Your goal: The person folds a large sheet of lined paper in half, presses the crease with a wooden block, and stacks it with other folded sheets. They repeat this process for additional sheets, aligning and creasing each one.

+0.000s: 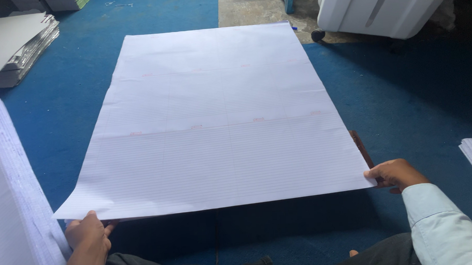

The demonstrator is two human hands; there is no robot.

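Large ruled paper sheet (214, 117) on blue floor (402, 106), left hand (87, 237), right hand (395, 173) gripping near corners

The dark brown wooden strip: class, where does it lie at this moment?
In the head view, the dark brown wooden strip lies on the blue carpet, at the right edge of the large ruled sheet, just beyond the right hand.

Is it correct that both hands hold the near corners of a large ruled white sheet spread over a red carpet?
Not quite: the carpet is blue, not red. The head view shows the left hand and right hand holding the near corners of the large ruled white sheet.
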